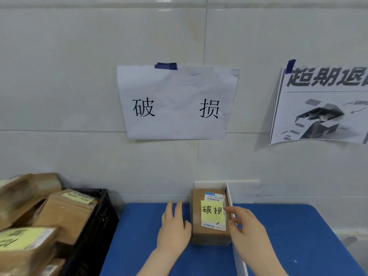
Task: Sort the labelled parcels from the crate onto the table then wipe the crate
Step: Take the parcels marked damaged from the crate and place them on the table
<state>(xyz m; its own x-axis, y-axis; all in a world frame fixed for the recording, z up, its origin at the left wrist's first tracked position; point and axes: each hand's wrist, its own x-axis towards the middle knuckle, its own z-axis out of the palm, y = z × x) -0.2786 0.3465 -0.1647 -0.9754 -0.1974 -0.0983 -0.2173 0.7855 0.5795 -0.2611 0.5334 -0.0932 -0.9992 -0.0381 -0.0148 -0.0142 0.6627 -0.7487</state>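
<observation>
A brown cardboard parcel (207, 235) with a white shipping label and a yellow note reading 破损 rests on the blue table (139, 236), against a white divider strip (240, 261). My left hand (173, 228) lies flat against the parcel's left side, fingers apart. My right hand (246, 228) touches its right top edge with loosely curled fingers. At the left, a black crate (95, 222) is piled with several brown parcels (65, 216) that carry yellow notes.
A white paper sign (177, 102) reading 破损 is taped to the tiled wall above the parcel. A printed poster (322, 104) hangs to its right. Beyond the divider the blue table surface (298, 246) continues to the right.
</observation>
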